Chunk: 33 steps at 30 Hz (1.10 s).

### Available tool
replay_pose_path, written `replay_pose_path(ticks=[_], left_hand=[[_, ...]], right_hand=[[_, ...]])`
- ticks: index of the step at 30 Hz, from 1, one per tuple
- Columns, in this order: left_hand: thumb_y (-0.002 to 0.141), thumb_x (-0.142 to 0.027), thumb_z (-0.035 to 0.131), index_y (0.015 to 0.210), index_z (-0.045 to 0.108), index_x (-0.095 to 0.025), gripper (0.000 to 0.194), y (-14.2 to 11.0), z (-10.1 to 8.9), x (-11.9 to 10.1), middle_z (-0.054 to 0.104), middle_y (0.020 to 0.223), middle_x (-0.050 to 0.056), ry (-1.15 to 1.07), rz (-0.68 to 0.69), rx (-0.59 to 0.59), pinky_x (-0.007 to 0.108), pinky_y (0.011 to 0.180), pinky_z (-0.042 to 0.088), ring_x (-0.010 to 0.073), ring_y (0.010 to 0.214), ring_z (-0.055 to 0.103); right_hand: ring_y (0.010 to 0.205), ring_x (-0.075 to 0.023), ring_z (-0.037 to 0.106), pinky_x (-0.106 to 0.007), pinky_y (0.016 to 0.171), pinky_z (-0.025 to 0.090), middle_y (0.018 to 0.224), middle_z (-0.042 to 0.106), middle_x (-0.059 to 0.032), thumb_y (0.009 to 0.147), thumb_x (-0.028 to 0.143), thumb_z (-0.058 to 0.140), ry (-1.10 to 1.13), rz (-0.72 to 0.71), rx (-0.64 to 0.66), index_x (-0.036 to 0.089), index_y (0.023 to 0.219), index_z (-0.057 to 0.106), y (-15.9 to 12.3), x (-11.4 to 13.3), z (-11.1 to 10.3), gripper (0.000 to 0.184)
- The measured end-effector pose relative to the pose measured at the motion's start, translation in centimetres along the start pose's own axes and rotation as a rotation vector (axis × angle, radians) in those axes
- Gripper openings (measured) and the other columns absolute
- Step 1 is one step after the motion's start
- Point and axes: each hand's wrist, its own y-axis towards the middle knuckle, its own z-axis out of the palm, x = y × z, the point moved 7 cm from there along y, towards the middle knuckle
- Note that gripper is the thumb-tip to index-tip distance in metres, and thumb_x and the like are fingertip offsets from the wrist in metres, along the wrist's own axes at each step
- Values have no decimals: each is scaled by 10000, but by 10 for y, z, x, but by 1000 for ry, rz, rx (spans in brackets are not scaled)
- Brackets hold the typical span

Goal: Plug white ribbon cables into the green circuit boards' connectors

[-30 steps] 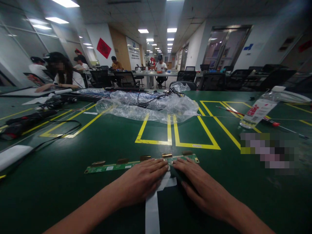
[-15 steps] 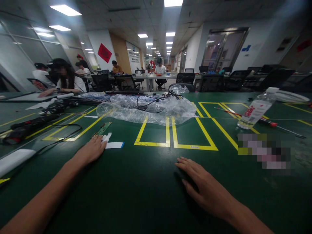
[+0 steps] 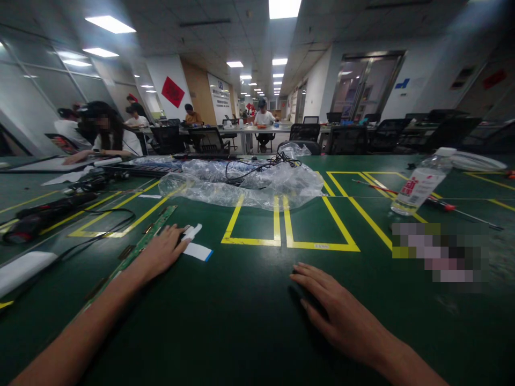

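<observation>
My left hand (image 3: 164,251) rests low on the table with its fingers closed on a white flat ribbon cable (image 3: 198,251) that has a blue end. Beneath and beside this hand lies a long, narrow green circuit board (image 3: 141,244), slanting from the forearm to a tip past the fingers. My wrist and forearm hide part of the board, and the fingers cover the cable's near end. On the right, my right hand (image 3: 328,297) lies by itself on the green tabletop (image 3: 245,311), fingers stretched out and holding nothing.
Crumpled clear plastic wrap (image 3: 257,185) with black cables (image 3: 285,161) lies ahead. To the right stand a bottle (image 3: 422,182), a screwdriver (image 3: 446,205) and a blurred patch. At left are a black tool (image 3: 48,214) and a white object (image 3: 28,271). People sit beyond.
My left hand has shifted right, and the ribbon cable has moved right and turned with it. The board has swung out, showing much more of its length. My right hand stays almost still.
</observation>
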Motion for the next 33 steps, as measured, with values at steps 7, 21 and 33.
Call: replay_pose_path(ticks=[7, 21, 33], left_hand=[[1053, -492, 327, 1569, 231, -375, 538, -57, -13, -170, 208, 1644, 36, -174, 552, 165, 582, 1190, 176, 294, 1511, 162], [1002, -536, 298, 1519, 374, -79, 694, -16, -14, -62, 267, 1605, 204, 70, -86, 6, 578, 1172, 207, 371, 1492, 205], [973, -560, 237, 1421, 441, 68, 798, -8, -1, -17, 395, 1504, 305, 71, -199, 123, 577, 1106, 331, 404, 1409, 375]], right_hand=[[1444, -256, 352, -509, 1176, 328, 1553, 432, -35, 971, 280, 483, -38, -5, 6, 302, 1452, 489, 1, 4, 4, 482], [1494, -302, 224, -607, 1186, 215, 1625, 290, 10, 990, 460, 480, -8, 39, 160, 410, 1496, 399, -1, 9, 10, 515], [1491, -309, 230, -591, 1197, 190, 1623, 298, -2, 975, 460, 514, 18, 35, 153, 382, 1487, 428, -2, 9, 10, 525]])
